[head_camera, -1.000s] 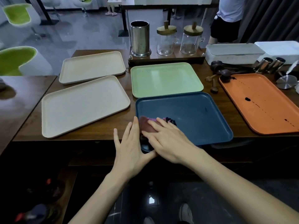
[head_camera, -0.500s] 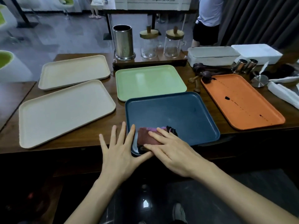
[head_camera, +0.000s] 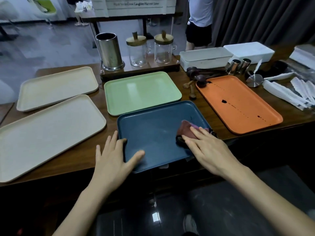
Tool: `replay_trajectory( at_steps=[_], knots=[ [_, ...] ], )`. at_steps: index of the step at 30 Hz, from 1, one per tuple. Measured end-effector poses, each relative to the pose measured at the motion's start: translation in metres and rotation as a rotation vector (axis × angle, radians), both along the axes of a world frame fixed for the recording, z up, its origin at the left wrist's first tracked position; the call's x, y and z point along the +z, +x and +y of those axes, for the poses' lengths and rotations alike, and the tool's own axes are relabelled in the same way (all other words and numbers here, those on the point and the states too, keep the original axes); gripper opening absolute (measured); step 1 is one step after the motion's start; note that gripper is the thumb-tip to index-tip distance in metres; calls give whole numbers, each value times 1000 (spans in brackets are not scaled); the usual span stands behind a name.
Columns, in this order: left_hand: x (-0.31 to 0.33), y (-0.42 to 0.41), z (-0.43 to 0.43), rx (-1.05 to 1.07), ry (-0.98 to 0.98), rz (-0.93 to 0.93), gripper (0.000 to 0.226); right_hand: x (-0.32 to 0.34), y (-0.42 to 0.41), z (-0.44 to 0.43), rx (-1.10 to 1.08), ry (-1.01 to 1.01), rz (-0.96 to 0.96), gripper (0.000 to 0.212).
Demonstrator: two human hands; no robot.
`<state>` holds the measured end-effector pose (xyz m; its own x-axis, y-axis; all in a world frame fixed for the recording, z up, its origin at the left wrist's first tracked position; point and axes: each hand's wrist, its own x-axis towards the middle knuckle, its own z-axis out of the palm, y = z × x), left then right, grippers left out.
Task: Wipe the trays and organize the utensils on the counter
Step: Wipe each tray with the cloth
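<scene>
The step in hand is the wiping of the dark blue rectangular plastic tray [head_camera: 153, 132]. It lies at the near edge of the brown wooden counter [head_camera: 201, 106], with its near corner a little over the edge. The right hand [head_camera: 208, 148] lies flat on a folded dark red cloth [head_camera: 186, 127] at the right side of this tray. Its fingers are straight and press the cloth down; they do not curl around it. The left hand [head_camera: 112, 157] is also flat and released, spread over the near left corner of the tray with the thumb on the inside. I judge that it steadies the tray against sliding.

The blue surface shows no clear dirt (the light is dim, so I cannot be sure). The long orange rectangular tray [head_camera: 247, 101] to the right has a line of dark spots and looks not yet wiped. The dark wooden spoons [head_camera: 196, 77] lie loose beside its far corner, not yet sorted.

The next move probably calls for firm, even pressure through the cloth over the rest of the blue surface. Meanwhile the left hand should hold the tray so that it does not slip off the edge.
</scene>
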<state>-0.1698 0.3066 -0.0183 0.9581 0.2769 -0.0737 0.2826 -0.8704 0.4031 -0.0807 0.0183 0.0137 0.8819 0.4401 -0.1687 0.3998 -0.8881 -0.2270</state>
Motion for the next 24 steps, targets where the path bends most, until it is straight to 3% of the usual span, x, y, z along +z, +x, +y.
replay_trajectory(
  at_steps=[4,10,16,24],
  knots=[
    [-10,17,9,-59,148,101,119,2,10,3,-10,-1,23,47],
    [-10,18,13,-86,151,119,122,-4,68,32,40,5,-22,53],
    [-10,18,17,-106,108,139,133,-6,133,43,133,186,-37,39],
    [-11,19,19,-124,96,147,131,-5,152,47,180,405,-35,28]
  ],
)
